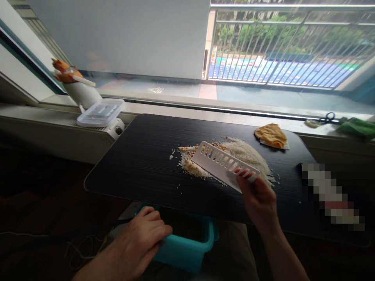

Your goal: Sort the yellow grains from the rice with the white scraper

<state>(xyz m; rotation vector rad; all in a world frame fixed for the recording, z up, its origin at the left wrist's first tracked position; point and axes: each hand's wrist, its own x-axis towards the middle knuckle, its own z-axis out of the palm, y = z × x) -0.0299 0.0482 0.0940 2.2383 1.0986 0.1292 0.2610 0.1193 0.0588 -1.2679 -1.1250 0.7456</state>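
Note:
My right hand (259, 199) is closed on one end of a flat white plastic strip with a row of slots (218, 164). The strip is held tilted over a spread of white rice (244, 152) on the dark table. Yellow kernels (218, 146) lie mixed with the rice, mostly behind and left of the strip, which hides part of the pile. Below the table's near edge, my left hand (150, 226) grips the rim of a turquoise plastic tub (187, 246). The tub's inside is dark, so its contents are hard to make out.
The black tabletop (125, 164) has rounded corners and scattered grains. A folded yellow cloth (271, 135) lies at its far right, near a blurred-out object (331, 197). A clear plastic lid (101, 112) rests on the heater at left. Scissors (328, 118) lie on the windowsill.

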